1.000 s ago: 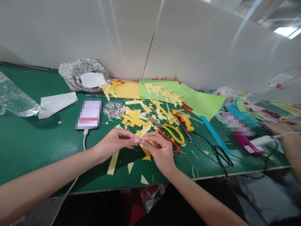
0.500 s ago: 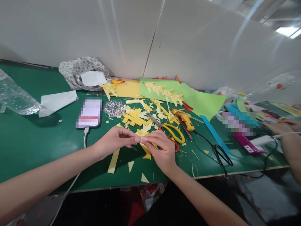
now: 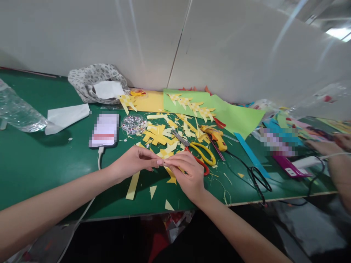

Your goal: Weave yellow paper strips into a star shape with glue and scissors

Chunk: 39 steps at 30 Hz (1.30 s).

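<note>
My left hand [image 3: 141, 160] and my right hand [image 3: 186, 170] meet over the front of the table, both pinched at the fingertips. Whatever sits between them is tiny and cannot be made out. Under and behind the hands lie yellow paper scraps [image 3: 157, 136]. Scissors [image 3: 201, 150] with one yellow and one red handle rest just beyond my right hand. A yellow glue gun [image 3: 216, 138] lies to their right. Left of the scraps is a clear flower-shaped case [image 3: 134, 124] of small googly eyes. Folded yellow paper fish [image 3: 192, 106] lie in a row on a green sheet [image 3: 236, 115].
A phone [image 3: 104, 129] on a white cable lies at left, near a white cloth [image 3: 67, 117] and a plastic bottle [image 3: 22, 107]. A patterned fabric bag [image 3: 97, 78] stands against the wall. At right are a blue strip [image 3: 251, 155], a black cord and another person's hand [image 3: 320, 147].
My hands stay pinched together in nearly the same place. A small pale speck seen between the fingertips earlier is now hardly visible. The view has shifted slightly.
</note>
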Available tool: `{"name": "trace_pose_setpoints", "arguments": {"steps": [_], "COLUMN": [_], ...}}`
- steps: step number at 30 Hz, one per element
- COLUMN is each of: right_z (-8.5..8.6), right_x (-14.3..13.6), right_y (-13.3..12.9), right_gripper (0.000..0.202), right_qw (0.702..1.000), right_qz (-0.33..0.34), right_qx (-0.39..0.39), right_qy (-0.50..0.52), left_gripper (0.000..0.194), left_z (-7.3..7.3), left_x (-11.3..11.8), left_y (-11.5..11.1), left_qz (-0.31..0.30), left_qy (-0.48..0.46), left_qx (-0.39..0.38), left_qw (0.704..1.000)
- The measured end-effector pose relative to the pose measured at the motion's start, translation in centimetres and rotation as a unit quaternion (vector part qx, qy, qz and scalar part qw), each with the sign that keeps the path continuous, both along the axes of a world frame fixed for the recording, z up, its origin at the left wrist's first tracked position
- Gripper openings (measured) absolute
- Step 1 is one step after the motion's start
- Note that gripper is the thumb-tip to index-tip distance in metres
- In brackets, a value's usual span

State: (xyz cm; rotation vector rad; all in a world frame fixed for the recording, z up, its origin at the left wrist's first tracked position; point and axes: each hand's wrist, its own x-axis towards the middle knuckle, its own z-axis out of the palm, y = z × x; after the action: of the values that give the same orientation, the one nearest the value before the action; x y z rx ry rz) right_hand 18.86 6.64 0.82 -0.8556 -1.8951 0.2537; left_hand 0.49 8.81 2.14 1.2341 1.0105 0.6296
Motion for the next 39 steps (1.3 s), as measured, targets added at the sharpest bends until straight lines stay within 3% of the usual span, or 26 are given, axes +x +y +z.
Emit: {"name": "trace_pose_setpoints", "arguments": {"steps": [22, 39], "right_z": [-0.36, -0.37], "right_x": [0.36, 0.28], "right_y": [-0.02, -0.02], "right_gripper": [0.023, 0.022], "right_qw": [1.0, 1.0], "right_qz": [0.023, 0.005], "right_qx": [0.003, 0.006], "right_qy": [-0.011, -0.011], "left_gripper": [0.021, 0.022], "left_z": [-0.29, -0.35], "left_x": [-0.12, -0.02], "left_y": [0.12, 0.12], "left_qz": [-0.01, -0.011], "left_qy": [-0.005, -0.008], "left_qx": [-0.022, -0.027], "left_qw": [1.0, 1.0]}}
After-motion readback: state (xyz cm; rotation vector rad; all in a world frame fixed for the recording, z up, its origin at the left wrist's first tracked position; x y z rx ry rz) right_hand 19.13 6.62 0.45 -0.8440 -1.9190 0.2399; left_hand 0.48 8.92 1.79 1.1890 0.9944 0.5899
